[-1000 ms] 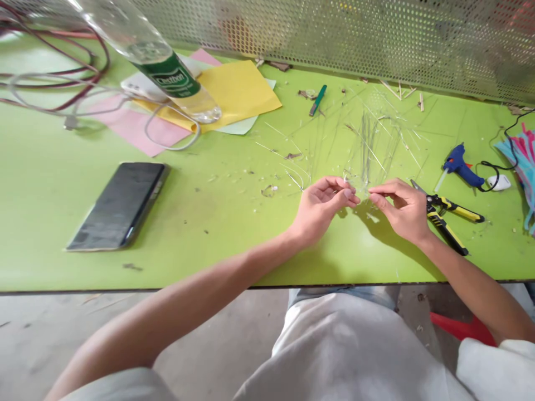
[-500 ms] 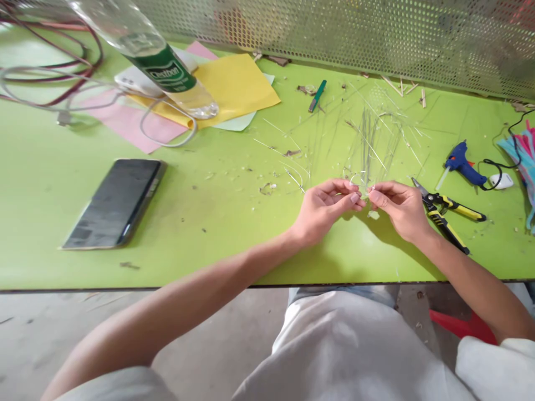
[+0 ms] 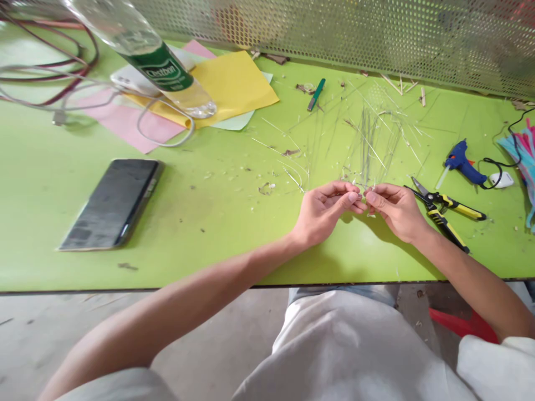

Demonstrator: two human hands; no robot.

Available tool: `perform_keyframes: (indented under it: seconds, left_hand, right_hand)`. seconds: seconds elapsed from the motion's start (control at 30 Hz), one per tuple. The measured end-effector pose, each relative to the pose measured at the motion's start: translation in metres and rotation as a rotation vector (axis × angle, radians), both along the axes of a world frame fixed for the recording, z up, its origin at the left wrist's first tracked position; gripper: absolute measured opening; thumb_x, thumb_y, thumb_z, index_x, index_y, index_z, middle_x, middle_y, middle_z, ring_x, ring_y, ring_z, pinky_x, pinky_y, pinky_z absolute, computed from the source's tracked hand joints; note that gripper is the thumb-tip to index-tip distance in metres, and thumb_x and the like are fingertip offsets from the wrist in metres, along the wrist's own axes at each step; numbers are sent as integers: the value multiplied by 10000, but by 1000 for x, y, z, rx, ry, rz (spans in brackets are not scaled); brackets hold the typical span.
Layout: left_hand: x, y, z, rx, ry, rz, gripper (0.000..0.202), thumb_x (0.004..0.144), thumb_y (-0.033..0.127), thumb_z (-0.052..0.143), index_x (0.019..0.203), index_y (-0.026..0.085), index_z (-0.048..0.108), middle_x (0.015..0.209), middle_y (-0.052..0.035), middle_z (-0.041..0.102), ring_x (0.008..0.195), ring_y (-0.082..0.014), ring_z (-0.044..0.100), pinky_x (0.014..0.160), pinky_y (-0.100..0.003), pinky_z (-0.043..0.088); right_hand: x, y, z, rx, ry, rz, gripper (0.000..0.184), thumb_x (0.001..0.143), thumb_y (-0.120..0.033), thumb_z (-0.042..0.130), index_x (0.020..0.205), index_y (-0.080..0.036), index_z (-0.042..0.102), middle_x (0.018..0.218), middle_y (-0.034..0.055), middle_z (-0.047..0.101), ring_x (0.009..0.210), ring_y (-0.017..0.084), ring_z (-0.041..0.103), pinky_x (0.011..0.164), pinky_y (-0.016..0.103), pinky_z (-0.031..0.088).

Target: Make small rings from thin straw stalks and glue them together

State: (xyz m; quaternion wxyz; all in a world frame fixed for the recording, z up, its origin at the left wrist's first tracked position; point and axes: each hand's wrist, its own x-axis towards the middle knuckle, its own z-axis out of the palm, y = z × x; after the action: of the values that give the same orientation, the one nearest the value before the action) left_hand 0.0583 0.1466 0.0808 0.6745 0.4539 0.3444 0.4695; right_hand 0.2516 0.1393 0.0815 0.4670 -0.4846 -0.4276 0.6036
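Observation:
My left hand (image 3: 322, 216) and my right hand (image 3: 397, 211) almost meet above the green table (image 3: 234, 245). Both are closed in a pinch, thumb against fingers. A thin pale wire (image 3: 361, 185) runs between the fingertips; its far ends are too fine to follow. Just behind the hands lies a loose bundle of thin straight wires (image 3: 368, 139), with more strands scattered around it. To the right of my right hand rest wire cutters (image 3: 437, 205) with yellow and black handles, their jaws spread.
A blue glue gun (image 3: 463, 164) and fuzzy coloured stems (image 3: 527, 150) lie at the right. A green-handled tool (image 3: 316, 94) sits farther back, before a perforated metal panel (image 3: 334, 39). On the left are a phone (image 3: 111, 203), a water bottle (image 3: 167, 69), yellow paper (image 3: 234, 83) and cables (image 3: 190, 131).
The small wire loop seen above the fingertips now looks flatter, stretched between the hands. My right hand has shifted slightly left; both hands keep their pinch.

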Motion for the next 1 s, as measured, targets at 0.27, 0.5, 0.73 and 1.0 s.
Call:
perform_keyframes:
  seconds: [0.27, 0.5, 0.73, 1.0]
  left_hand:
    - [2, -1, 0, 33, -43, -14, 515, 853, 601, 905, 972, 154, 678, 780, -67, 797, 754, -234, 825, 761, -353, 697]
    - [2, -1, -2, 53, -52, -3, 513, 851, 596, 908, 958, 151, 676, 761, -61, 789, 725, -215, 812, 739, -327, 682]
    - [1, 2, -2, -30, -75, -52, 446, 828, 491, 958, 958, 119, 749, 768, -80, 817, 699, -187, 798, 693, -281, 662]
    - [1, 1, -6, 28, -100, -29, 413, 800, 425, 987, 954, 136, 736, 797, -71, 829, 697, -212, 821, 664, -293, 677]
  right_hand:
    - [-3, -2, -1, 26, 7, 22, 470, 638, -582, 1024, 835, -224, 794, 829, 3, 778, 725, 140, 698, 701, 301, 611]
    - [-3, -2, -2, 21, 49, 63, 414, 680, -540, 1019, 852, -227, 809, 829, 1, 783, 725, 129, 688, 700, 286, 586]
    - [-3, -2, -2, 43, 35, -9, 411, 704, -563, 1000, 851, -228, 814, 819, 3, 773, 725, 129, 670, 689, 283, 574]
    - [-5, -5, -4, -13, 94, 26, 401, 696, -534, 1014, 851, -231, 804, 801, -6, 774, 730, 132, 688, 726, 298, 578]
